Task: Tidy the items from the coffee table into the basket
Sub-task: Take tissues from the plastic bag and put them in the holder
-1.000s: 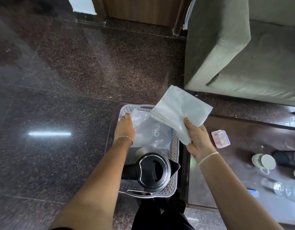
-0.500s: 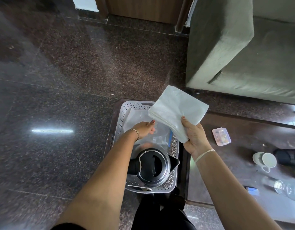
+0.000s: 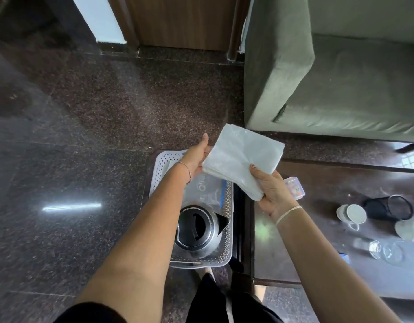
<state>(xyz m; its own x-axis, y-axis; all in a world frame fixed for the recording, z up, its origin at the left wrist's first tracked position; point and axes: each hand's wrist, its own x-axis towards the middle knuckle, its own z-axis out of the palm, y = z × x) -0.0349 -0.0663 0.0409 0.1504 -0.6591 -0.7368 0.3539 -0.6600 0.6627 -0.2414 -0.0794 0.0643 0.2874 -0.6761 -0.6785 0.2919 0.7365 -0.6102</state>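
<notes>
A white perforated basket [image 3: 164, 166] stands on a dark stool left of the coffee table [image 3: 317, 183]. Inside it are a steel kettle with a black lid [image 3: 199, 231] and a clear plastic bag [image 3: 208, 190]. My right hand [image 3: 269, 192] grips a folded stack of white napkins [image 3: 243, 157] by its near corner, above the basket's far right side. My left hand [image 3: 197, 155] is raised over the basket and touches the stack's left edge from below, thumb up; its fingers are hidden behind the napkins.
On the table lie a small clear box [image 3: 294, 187], a white mug on its side [image 3: 351, 214], a black mesh cup [image 3: 390, 208], a white lid [image 3: 408, 229] and a glass bottle [image 3: 378, 249]. A green sofa [image 3: 341, 78] stands behind. Dark polished floor lies to the left.
My left hand lifted out of the basket and came up to the napkin stack's left edge. My right hand kept hold of the stack.
</notes>
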